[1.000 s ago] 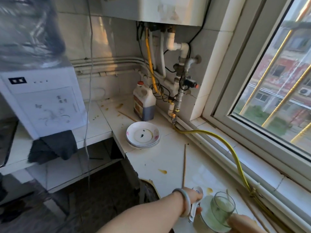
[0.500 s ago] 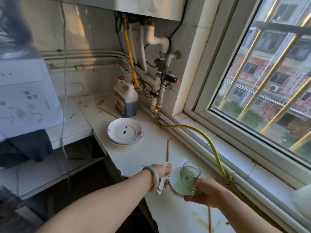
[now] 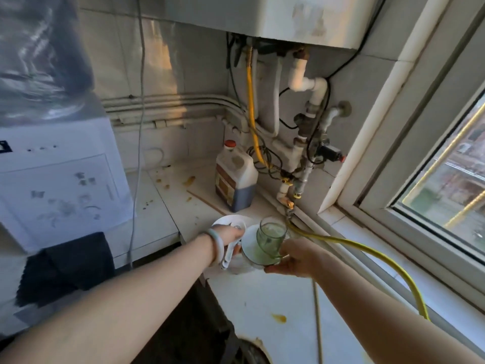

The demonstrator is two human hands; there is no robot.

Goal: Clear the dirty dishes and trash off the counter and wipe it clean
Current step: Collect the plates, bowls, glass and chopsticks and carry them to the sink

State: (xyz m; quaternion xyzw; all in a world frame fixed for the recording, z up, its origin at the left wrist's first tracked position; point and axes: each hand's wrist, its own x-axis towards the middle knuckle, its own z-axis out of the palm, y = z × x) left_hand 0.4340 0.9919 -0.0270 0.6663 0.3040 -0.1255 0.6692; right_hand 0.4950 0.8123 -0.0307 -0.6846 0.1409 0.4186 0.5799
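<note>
A small white plate (image 3: 249,249) with a glass cup (image 3: 271,236) standing on it is being gripped by the right hand (image 3: 296,257), fingers underneath and thumb at the rim. It is being held above the counter (image 3: 262,298), just beside the stacked plates (image 3: 231,219). A white spoon (image 3: 227,255) is being clasped in the left hand (image 3: 228,236), which is being held over the near edge of that stack. Whether the stack itself is being touched cannot be told.

The dishes are apparently being gathered into one pile for carrying off. The carried plate is best being kept level, since the cup is only resting loose on it and could slide. If it is being added to the stack, it should be lowered squarely rather than slid across. The spoon could be laid on a plate, so that the left hand is being freed to lift the pile from below.

The yellow hose (image 3: 367,252) is running close to the right forearm and is being judged a snag risk. A chopstick (image 3: 318,324) and an orange stain (image 3: 278,317) are lying on the counter nearer the person, left for collecting and wiping.
</note>
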